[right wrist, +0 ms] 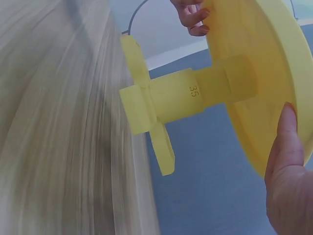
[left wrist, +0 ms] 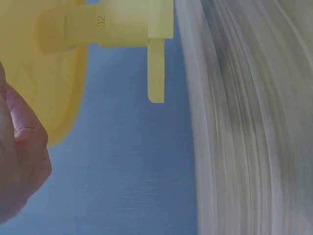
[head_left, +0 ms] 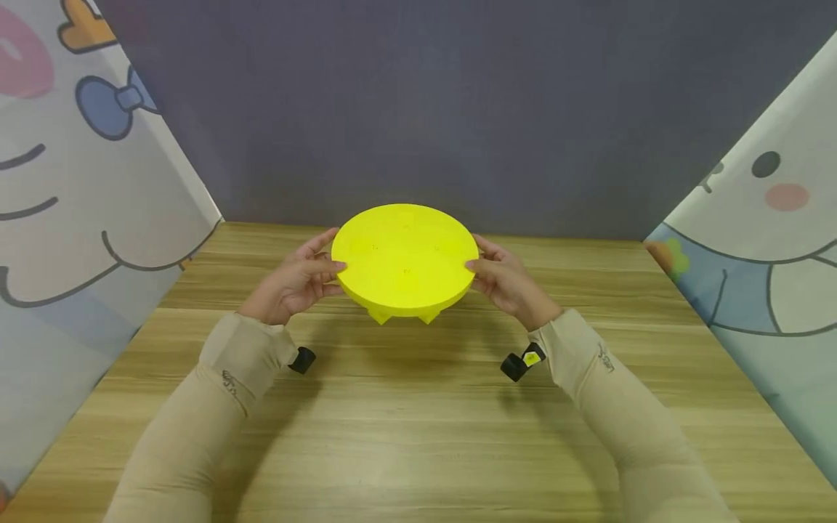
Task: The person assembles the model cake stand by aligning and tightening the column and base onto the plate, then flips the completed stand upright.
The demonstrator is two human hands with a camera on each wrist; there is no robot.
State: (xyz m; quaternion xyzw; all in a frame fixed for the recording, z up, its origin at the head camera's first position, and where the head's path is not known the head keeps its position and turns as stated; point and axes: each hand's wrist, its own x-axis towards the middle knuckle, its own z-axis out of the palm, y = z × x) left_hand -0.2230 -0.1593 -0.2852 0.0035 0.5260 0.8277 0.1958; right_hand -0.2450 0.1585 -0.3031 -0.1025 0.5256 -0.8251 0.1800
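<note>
Between my two hands is a yellow round-topped stand [head_left: 405, 256], held level above the table. My left hand [head_left: 294, 285] grips the left rim, thumb on top and fingers beneath. On the opposite rim my right hand [head_left: 510, 283] has the same grip. The wrist views show the underside: a thick post [right wrist: 180, 95] marked 35 in the right wrist view, another side marked 32 in the left wrist view. Flat crossed feet [left wrist: 156, 68] end the post, apart from the table. In the head view, the disc hides most of the post.
A wood-grain table [head_left: 405, 436] lies below, with shadows of the arms and stand on it. Behind rises a dark grey-blue panel [head_left: 418, 109]. Cartoon-printed panels stand at the left [head_left: 78, 218] and right [head_left: 771, 240]. Small black wrist cameras [head_left: 514, 367] hang under both cuffs.
</note>
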